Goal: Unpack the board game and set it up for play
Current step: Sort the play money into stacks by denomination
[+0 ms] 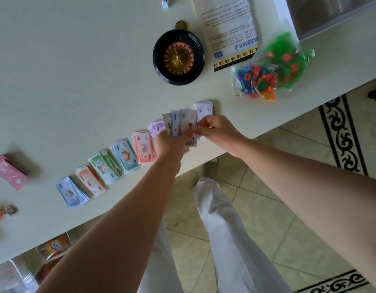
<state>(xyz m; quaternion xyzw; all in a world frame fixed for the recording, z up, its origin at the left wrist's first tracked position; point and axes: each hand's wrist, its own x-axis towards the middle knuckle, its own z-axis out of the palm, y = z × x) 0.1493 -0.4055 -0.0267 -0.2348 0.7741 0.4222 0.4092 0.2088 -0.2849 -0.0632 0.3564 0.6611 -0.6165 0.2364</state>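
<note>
My left hand (pixel 169 142) grips a fanned bunch of grey-blue play-money notes (pixel 179 121) above the table's front edge. My right hand (pixel 214 130) pinches the rightmost note of that fan. Sorted stacks of play money lie in a row along the table: blue (pixel 70 192), orange (pixel 90 182), green (pixel 104 168), teal (pixel 124 155), red (pixel 143 148), pink (pixel 156 127) and white (pixel 205 107). A black roulette wheel (pixel 178 58) sits further back.
A bag of coloured plastic pieces (pixel 267 68) and a printed rules sheet (pixel 229 28) lie at the right. A white die (pixel 165 2) is at the far edge, a pink card pack (pixel 9 172) and a small figure (pixel 8 211) at the left. The pale table (pixel 77 70) ends beside tiled floor (pixel 288 166).
</note>
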